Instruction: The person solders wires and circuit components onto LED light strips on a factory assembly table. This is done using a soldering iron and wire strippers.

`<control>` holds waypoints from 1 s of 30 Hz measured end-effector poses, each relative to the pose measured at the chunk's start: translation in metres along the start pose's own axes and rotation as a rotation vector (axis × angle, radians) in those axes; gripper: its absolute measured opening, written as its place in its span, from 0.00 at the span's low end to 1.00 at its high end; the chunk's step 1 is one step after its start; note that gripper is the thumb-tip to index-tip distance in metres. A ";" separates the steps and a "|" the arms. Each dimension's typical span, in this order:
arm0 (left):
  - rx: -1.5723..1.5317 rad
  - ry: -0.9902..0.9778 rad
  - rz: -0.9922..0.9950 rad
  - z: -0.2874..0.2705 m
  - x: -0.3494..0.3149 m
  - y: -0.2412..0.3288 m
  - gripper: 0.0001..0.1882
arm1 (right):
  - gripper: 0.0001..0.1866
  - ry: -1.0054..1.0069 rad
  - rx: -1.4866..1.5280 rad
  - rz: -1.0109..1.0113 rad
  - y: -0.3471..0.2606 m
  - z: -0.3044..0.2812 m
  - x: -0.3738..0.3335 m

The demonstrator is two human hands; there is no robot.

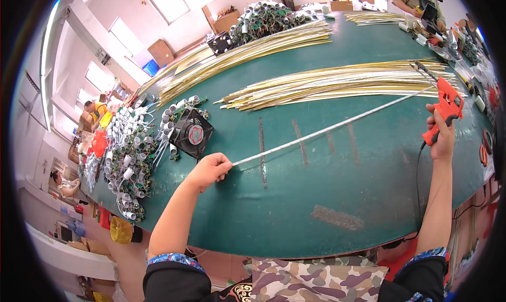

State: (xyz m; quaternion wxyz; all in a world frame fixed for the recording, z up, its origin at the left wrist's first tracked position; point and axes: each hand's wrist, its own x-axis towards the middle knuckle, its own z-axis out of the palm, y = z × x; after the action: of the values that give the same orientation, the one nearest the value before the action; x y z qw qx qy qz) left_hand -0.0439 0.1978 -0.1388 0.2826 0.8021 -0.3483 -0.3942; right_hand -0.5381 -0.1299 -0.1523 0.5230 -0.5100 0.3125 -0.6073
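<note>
1. Green tabletop (pixel 284 207) spreads from the yellow-and-white strip pile (pixel 337 85) to its near edge.
2. Left hand (pixel 210 170) pinches a thin white strip (pixel 332 127) by one end!
3. Right hand (pixel 443 133) clutches an orange-red pistol-shaped tool (pixel 449 104) near the other end.

Green tabletop (pixel 274 217) with long pale strips (pixel 327 87), black fan (pixel 184 138), heaped wired parts (pixel 126 167).

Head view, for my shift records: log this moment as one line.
left hand: pinching thin pale strip | right hand: gripping red corded tool | strip: extending toward tool | black fan: on green table
</note>
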 end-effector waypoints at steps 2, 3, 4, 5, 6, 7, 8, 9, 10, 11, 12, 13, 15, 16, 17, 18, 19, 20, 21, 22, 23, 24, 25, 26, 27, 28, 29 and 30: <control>-0.084 0.014 0.038 -0.001 0.000 -0.006 0.05 | 0.12 -0.006 0.010 0.004 -0.001 -0.001 0.000; -0.132 0.027 0.051 0.000 -0.002 -0.007 0.05 | 0.12 -0.008 0.006 0.006 0.000 -0.002 0.000; -0.181 0.040 0.067 0.001 -0.003 -0.006 0.04 | 0.12 -0.013 0.015 0.005 0.001 -0.003 0.001; -0.143 0.093 0.060 0.000 -0.003 -0.002 0.03 | 0.13 -0.018 0.024 0.005 0.001 -0.004 0.001; -0.148 0.090 0.059 -0.002 0.000 -0.003 0.03 | 0.13 -0.020 0.018 0.005 0.000 -0.004 0.001; -0.328 0.106 0.040 -0.007 0.000 -0.004 0.02 | 0.13 -0.016 0.022 0.005 0.000 -0.003 0.000; -0.507 0.122 0.022 -0.009 0.000 -0.005 0.02 | 0.13 -0.011 0.026 0.005 0.000 -0.001 0.000; -0.547 0.086 0.000 -0.007 0.000 -0.005 0.02 | 0.13 -0.014 0.026 0.007 0.000 -0.001 -0.001; -0.548 0.081 0.000 -0.002 0.000 -0.003 0.02 | 0.13 -0.002 0.026 -0.008 0.000 -0.002 0.000; -0.530 -0.067 0.036 0.007 -0.003 0.002 0.02 | 0.13 0.008 0.027 -0.021 0.000 -0.003 0.000; -0.509 -0.215 0.071 0.015 -0.006 0.008 0.03 | 0.13 0.008 0.024 -0.019 0.000 -0.004 0.001; -0.448 -0.220 0.097 0.023 -0.009 0.015 0.03 | 0.14 0.005 0.024 -0.019 0.000 -0.005 0.001; -0.382 -0.229 0.082 0.033 -0.011 0.023 0.03 | 0.14 -0.001 0.023 -0.017 0.001 -0.004 0.001; -0.312 -0.237 0.072 0.038 -0.010 0.026 0.03 | 0.14 0.006 0.019 -0.022 0.000 -0.002 0.000; -0.184 -0.194 0.064 0.047 -0.010 0.029 0.03 | 0.13 0.013 0.014 -0.026 0.000 -0.001 -0.001; -0.066 -0.163 0.050 0.054 -0.012 0.036 0.04 | 0.13 0.012 0.014 -0.025 0.001 0.000 0.000; -0.046 -0.178 0.053 0.057 -0.011 0.037 0.04 | 0.13 0.006 0.014 -0.030 0.001 0.000 -0.001; -0.027 -0.193 0.056 0.059 -0.010 0.037 0.04 | 0.13 0.000 0.015 -0.035 0.001 0.000 -0.001; -0.026 -0.194 0.055 0.061 -0.009 0.038 0.04 | 0.13 0.001 0.015 -0.034 0.000 0.000 -0.001; -0.012 -0.228 0.097 0.063 -0.009 0.040 0.04 | 0.13 0.006 0.004 -0.033 -0.001 0.000 -0.001; 0.001 -0.262 0.140 0.065 -0.009 0.041 0.04 | 0.13 0.012 -0.006 -0.033 -0.001 0.001 -0.001; 0.003 -0.263 0.139 0.067 -0.009 0.043 0.04 | 0.13 0.013 -0.005 -0.031 -0.002 0.001 -0.001; 0.061 -0.277 0.136 0.067 -0.008 0.046 0.03 | 0.13 0.007 -0.006 -0.035 -0.002 0.002 -0.001; 0.120 -0.292 0.134 0.067 -0.007 0.049 0.03 | 0.14 0.001 -0.006 -0.041 -0.002 0.002 -0.002; 0.124 -0.290 0.136 0.067 -0.006 0.052 0.03 | 0.14 0.003 -0.003 -0.043 -0.002 0.002 -0.002; 0.198 -0.304 0.134 0.066 -0.004 0.054 0.05 | 0.14 0.005 -0.010 -0.035 -0.001 0.003 -0.003; 0.272 -0.317 0.133 0.065 -0.002 0.057 0.07 | 0.14 0.006 -0.017 -0.027 0.000 0.003 -0.003; 0.276 -0.311 0.134 0.064 0.000 0.062 0.07 | 0.14 0.006 -0.011 -0.030 0.000 0.004 -0.002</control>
State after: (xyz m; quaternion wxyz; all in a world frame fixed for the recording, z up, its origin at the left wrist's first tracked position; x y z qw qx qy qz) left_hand -0.1173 0.1495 -0.1273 0.1384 0.7377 -0.4911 -0.4422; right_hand -0.5341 -0.1270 -0.1518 0.5101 -0.5155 0.3098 -0.6149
